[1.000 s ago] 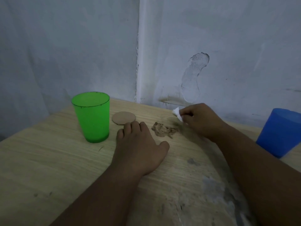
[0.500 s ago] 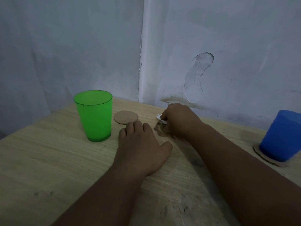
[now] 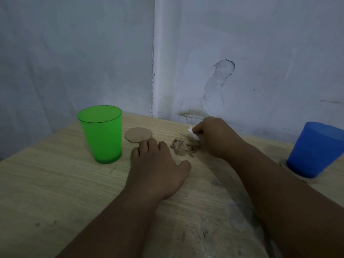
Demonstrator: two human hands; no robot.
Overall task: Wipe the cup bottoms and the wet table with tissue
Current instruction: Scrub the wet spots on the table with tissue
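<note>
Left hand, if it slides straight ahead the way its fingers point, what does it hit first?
Probably the round brown disc, which lies flat just beyond the fingers of the left hand. The green cup stands left of that line.

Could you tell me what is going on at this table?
A person is wiping the wooden table. The right hand pinches a small white tissue beside a brown patch near the wall, while the left hand rests flat on the table. A green cup stands upright at left by a round coaster; a blue cup stands far right.
</note>
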